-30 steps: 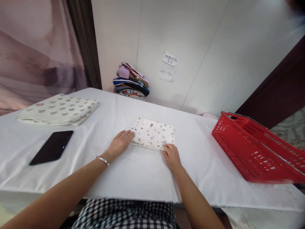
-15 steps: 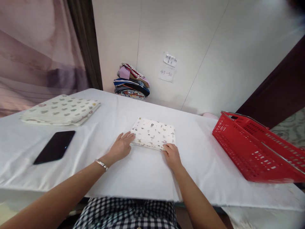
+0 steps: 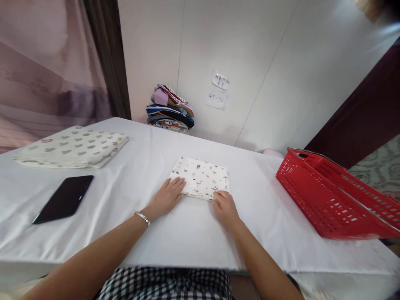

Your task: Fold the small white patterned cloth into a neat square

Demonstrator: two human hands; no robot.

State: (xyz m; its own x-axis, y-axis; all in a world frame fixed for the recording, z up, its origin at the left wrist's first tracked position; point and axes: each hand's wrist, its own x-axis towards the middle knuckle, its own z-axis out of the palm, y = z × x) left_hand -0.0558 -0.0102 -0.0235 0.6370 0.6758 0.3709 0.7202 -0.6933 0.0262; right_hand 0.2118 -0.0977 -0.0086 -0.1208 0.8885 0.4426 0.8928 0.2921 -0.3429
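Note:
A white cloth [image 3: 201, 177] with small printed figures lies in the middle of the table, folded into a flat rectangle of several layers. My left hand [image 3: 168, 195] rests on its near left corner, palm down, fingers stretched out. At the near right corner, my right hand [image 3: 224, 206] has its fingers curled over the edge, with the thumb below, gripping the layers. A bracelet [image 3: 142, 217] circles my left wrist.
A larger folded cloth [image 3: 75, 146] and a dark tablet or phone [image 3: 64, 199] lie on the left of the white-covered table [image 3: 175, 239]. To the right stands a red basket [image 3: 315, 200]. Stacked folded fabrics [image 3: 170, 110] sit by the wall, near paper signs [image 3: 216, 99].
My left hand has slid right, from the cloth's left side onto its near left corner. My right hand keeps its hold at the right corner. The view has shifted slightly.

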